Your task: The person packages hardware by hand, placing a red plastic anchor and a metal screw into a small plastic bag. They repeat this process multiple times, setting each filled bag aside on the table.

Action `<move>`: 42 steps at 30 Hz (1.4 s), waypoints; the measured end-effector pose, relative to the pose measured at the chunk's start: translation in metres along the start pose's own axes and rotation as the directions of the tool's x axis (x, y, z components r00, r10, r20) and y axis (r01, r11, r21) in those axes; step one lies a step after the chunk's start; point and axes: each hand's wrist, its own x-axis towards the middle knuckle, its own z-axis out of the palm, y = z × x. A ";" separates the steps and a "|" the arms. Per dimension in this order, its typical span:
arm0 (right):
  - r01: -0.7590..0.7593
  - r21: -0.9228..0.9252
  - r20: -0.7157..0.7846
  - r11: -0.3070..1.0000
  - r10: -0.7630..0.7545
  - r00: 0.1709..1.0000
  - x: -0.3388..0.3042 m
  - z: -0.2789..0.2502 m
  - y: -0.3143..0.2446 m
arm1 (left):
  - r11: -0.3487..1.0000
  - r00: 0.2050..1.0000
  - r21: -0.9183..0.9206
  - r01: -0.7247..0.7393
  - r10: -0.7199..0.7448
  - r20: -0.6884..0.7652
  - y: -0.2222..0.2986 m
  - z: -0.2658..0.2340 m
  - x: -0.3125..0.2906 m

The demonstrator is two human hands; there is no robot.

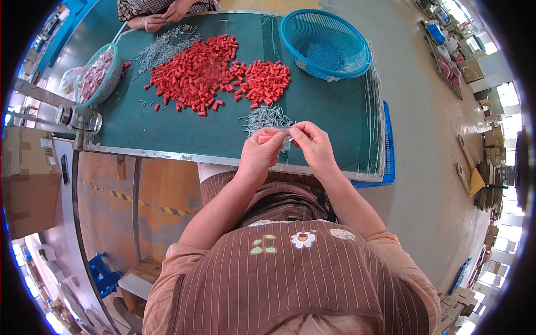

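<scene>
My left hand (258, 155) is closed in a pinch on a red plastic piece (264, 137), like the short hollow red ones on the table. Close beside it, the fingers of my right hand (316, 147) pinch at a clear, shiny bit (282, 129) that looks like thin plastic film; its exact shape is too small to tell. Both hands are above the table's near edge. Just beyond them lies a small heap of grey metal pins (267, 118). Farther off, a large pile of red plastic pieces (192, 72) adjoins a smaller red pile (264, 81).
A blue plastic basket (335, 73) stands at the far right of the green table (184, 133). On the left are a pale green basket (115, 71) of bagged red pieces and a glass jar (88, 119). Another person's hands (162, 18) work at the far edge, by more grey pins (162, 49).
</scene>
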 end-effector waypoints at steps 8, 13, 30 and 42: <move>-0.046 -0.049 0.180 0.998 0.054 0.982 0.008 -0.017 -0.025 | 0.958 1.000 0.287 -0.002 0.004 -0.004 0.025 -0.006 -0.002; -0.025 -0.242 0.330 0.970 0.107 0.938 0.011 -0.019 -0.047 | 0.764 0.976 0.608 -0.217 0.168 0.138 0.017 -0.023 0.011; 0.386 -0.562 0.174 0.731 -0.353 0.920 0.009 -0.010 -0.046 | 0.868 1.000 0.495 0.022 -0.015 -0.020 0.021 -0.014 0.002; 0.096 -0.539 0.195 0.837 0.013 0.981 -0.010 -0.008 -0.035 | 0.405 0.867 0.814 -0.417 0.445 0.222 -0.006 -0.010 -0.003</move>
